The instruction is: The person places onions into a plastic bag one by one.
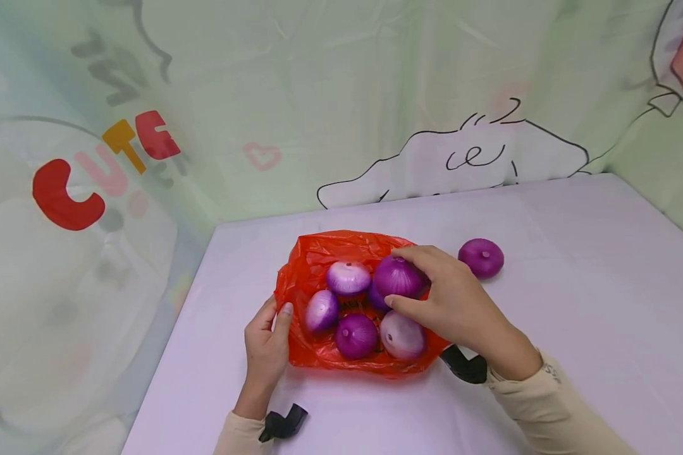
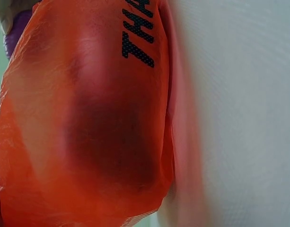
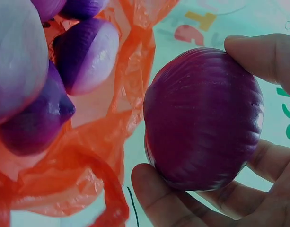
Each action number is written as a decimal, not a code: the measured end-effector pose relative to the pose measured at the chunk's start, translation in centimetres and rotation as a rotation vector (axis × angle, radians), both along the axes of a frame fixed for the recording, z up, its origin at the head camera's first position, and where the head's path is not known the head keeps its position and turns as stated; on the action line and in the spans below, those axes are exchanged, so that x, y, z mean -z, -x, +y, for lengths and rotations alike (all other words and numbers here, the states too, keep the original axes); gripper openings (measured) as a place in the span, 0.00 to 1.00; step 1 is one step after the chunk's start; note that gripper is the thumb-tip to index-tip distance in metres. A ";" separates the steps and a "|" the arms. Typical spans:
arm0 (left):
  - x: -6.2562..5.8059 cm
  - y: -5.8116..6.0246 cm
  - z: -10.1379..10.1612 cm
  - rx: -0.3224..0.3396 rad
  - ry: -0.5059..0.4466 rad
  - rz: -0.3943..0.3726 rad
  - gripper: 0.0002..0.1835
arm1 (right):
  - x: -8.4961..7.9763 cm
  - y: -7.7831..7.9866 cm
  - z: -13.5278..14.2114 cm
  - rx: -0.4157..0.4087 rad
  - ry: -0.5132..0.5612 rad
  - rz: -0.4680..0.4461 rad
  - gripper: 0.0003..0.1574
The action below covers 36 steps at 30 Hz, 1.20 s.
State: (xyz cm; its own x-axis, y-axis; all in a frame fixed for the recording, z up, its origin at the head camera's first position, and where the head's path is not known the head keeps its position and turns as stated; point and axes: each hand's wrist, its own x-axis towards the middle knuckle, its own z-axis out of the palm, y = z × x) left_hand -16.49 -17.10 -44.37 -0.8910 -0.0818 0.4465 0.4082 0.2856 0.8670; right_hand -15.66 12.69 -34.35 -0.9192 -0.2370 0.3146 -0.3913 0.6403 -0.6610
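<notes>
Here, the right hand (image 1: 448, 296) grasps a shiny, round purple onion (image 1: 398, 278) near the middle of the head view. Its little tip points up there; its long way runs up and down in the right wrist view. The left hand (image 1: 266, 347) pinches a thin red plastic bag (image 1: 314, 250) at left.

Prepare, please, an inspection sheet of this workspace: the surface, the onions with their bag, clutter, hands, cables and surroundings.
Surface: pale tabletop, supporting the bag.
Job's things: red bag open, at least five onions inside; one loose purple onion on the tabletop.
Clutter: nothing seen.
Hands: left hand pinches the bag's edge; right hand grips another purple onion near the bag's opening.
Cables: nothing seen.
Surroundings: pale backdrop with printed drawings and "CUTE".
</notes>
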 end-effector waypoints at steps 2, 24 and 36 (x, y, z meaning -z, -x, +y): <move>0.1 0.1 0.0 0.002 -0.001 0.006 0.17 | 0.2 0.0 -0.3 -0.009 -0.006 0.003 0.41; 0.2 0.2 0.0 0.004 0.003 0.005 0.18 | 3.0 0.4 -3.1 -0.070 -0.062 -0.038 0.40; 0.1 0.1 0.0 -0.003 -0.005 0.003 0.17 | 3.6 0.6 -3.6 -0.072 -0.082 -0.039 0.40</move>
State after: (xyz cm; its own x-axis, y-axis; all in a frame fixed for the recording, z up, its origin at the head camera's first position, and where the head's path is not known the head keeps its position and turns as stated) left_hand -16.60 -17.13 -44.46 -0.8895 -0.0869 0.4486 0.4099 0.2824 0.8673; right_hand -16.21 9.12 -37.94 -0.9100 -0.3262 0.2559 -0.4132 0.6642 -0.6230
